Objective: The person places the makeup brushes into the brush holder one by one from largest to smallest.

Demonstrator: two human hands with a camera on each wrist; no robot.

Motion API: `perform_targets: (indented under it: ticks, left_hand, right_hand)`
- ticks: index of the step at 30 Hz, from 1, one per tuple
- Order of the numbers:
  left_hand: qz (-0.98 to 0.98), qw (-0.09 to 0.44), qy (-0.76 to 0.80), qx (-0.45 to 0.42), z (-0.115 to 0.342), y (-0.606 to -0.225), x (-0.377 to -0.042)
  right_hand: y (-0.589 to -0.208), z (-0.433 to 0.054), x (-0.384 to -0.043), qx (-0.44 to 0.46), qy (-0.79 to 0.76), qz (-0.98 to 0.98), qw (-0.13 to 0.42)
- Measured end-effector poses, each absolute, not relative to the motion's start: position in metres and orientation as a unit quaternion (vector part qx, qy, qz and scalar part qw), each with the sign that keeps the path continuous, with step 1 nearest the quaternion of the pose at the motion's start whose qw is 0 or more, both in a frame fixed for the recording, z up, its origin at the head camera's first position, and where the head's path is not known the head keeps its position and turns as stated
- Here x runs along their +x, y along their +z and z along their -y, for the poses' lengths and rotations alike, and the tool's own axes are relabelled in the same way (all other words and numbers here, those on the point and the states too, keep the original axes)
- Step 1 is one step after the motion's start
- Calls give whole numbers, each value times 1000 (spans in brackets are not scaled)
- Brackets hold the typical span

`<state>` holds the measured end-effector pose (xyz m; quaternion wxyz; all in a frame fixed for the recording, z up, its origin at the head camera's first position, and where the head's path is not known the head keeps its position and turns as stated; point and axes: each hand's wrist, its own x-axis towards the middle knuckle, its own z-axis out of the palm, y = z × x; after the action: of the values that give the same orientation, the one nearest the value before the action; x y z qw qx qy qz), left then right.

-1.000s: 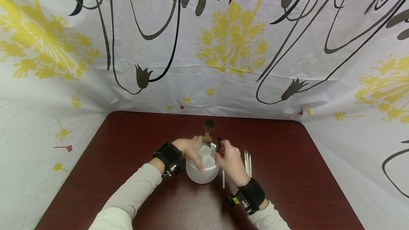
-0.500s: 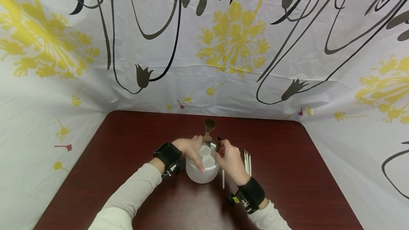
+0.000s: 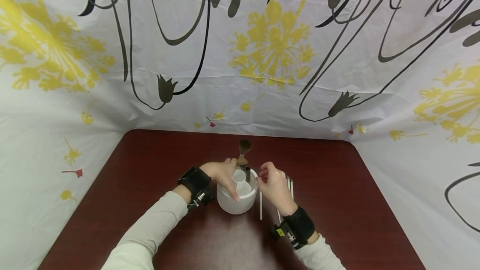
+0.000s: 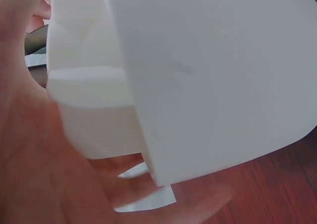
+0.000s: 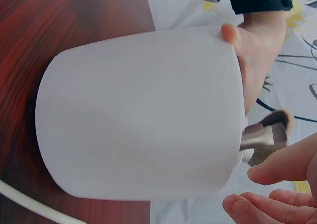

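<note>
A white round cup organizer [image 3: 235, 206] with inner compartments stands on the table. My left hand [image 3: 220, 174] grips its rim from the left, the thumb over the near side; the left wrist view shows the fingers around the organizer wall [image 4: 223, 85]. Several makeup brushes stand in it, among them a large fluffy brush [image 3: 245, 146] and a smaller dark one [image 3: 248, 174] at the right. My right hand [image 3: 276, 188] is just right of the rim, holding nothing. In the right wrist view its thumb and fingers [image 5: 285, 164] are parted, near the brush heads [image 5: 265, 142].
A thin white-handled brush [image 3: 261, 207] lies on the dark red table [image 3: 180, 149] beside the organizer. More slim brushes [image 3: 290, 186] lie to the right, partly hidden behind my right hand. A patterned white cloth [image 3: 210, 107] hangs behind the table.
My right hand has let go of the dark brush, which now stands in the organizer, and has drawn slightly right. My left hand keeps its hold.
</note>
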<state>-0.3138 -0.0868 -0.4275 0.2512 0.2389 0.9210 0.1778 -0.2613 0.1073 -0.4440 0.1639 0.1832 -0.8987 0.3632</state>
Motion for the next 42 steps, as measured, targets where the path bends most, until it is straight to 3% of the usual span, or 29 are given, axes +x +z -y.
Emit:
perform_targets:
  ticks: [5,12,19,32,42]
  left_hand:
    - [-899,232,257,267,92,-440,-316]
    - [-849,242,375,282,99,-445,-314]
    - [-865,265,340,257,102,-442,-312]
    - [-882,247,309,255,102,-438,-313]
    - [-895,225,296,248,105,-439,-313]
  right_hand:
    - [-447,-116,-261,161,364,904,158]
    - [-450,-129,-261,153,355,907,167]
    - [-451,-135,-261,150,353,907,174]
    - [-448,-160,-267,116,330,919,180]
    - [-464,-186,-278,33,313,945,91]
